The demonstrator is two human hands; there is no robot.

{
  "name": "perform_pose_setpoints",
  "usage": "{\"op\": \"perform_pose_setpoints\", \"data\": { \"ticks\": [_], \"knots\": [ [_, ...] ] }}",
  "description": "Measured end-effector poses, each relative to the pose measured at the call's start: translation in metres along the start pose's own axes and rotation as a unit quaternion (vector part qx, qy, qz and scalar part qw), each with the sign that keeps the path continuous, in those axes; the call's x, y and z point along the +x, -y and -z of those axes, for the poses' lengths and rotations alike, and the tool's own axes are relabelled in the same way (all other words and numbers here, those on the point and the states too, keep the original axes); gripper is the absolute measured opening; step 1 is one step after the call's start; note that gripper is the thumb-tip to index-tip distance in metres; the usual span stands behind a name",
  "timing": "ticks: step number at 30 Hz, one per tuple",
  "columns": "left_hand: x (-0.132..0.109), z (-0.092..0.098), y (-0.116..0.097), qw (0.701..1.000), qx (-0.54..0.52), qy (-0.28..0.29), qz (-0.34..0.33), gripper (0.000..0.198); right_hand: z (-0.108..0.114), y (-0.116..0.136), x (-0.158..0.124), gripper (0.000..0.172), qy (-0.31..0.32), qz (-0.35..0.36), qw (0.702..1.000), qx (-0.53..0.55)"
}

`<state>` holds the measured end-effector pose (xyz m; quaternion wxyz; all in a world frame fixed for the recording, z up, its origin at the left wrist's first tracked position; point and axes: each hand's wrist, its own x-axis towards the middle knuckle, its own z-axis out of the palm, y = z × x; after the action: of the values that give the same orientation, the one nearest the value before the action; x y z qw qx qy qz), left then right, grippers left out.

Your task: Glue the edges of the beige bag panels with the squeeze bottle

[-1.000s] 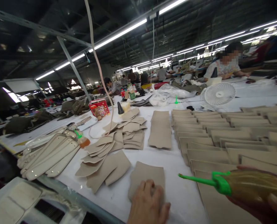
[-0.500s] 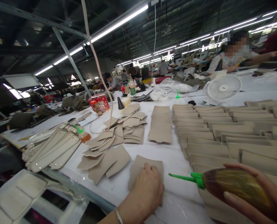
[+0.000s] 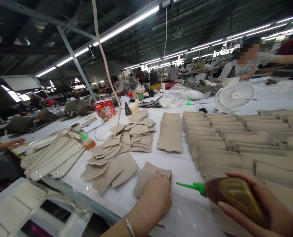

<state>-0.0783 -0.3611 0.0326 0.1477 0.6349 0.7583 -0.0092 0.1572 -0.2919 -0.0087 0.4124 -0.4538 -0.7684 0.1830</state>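
My right hand is wrapped round a squeeze bottle of amber-brown liquid, which looks like glue. Its long green nozzle points left, just right of my left hand and apart from it. The left fingers are curled and closed on the right edge of a beige leather-like piece on the table; the fingertips are partly hidden. To the left lies a loose pile of similar beige pieces. Beyond my hands, more pieces form an overlapped strip.
Rows of overlapping beige panels cover the right side. Pale straps with studs and a second green-tipped bottle sit at left. A white fan, a red box and a hanging cable are farther back. A co-worker works opposite.
My right hand and the bottle have shifted left, nearer my left hand. The left hand has moved slightly, still on the beige piece. Another person's hand has appeared at the far left.
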Motion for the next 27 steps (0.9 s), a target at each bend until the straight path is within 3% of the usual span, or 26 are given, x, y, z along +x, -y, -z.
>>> {"op": "perform_pose_setpoints", "data": {
  "ticks": [5, 10, 19, 27],
  "knots": [
    [-0.004, 0.005, 0.019, 0.997, -0.032, -0.011, -0.065, 0.049, -0.008, 0.016, 0.014, 0.055, -0.002, 0.108, 0.994, -0.011],
    [-0.003, 0.000, 0.024, 0.995, -0.038, -0.024, -0.084, 0.054, -0.016, 0.031, 0.026, 0.047, 0.025, 0.161, 0.987, -0.009],
    [-0.001, -0.004, 0.024, 0.997, -0.017, -0.025, -0.076, 0.045, -0.024, 0.021, 0.026, 0.047, 0.041, 0.178, 0.981, -0.060],
    [0.002, -0.005, 0.030, 0.995, -0.026, -0.032, -0.093, 0.043, -0.022, 0.018, 0.025, 0.045, 0.024, 0.145, 0.988, -0.055]
  ]
}}
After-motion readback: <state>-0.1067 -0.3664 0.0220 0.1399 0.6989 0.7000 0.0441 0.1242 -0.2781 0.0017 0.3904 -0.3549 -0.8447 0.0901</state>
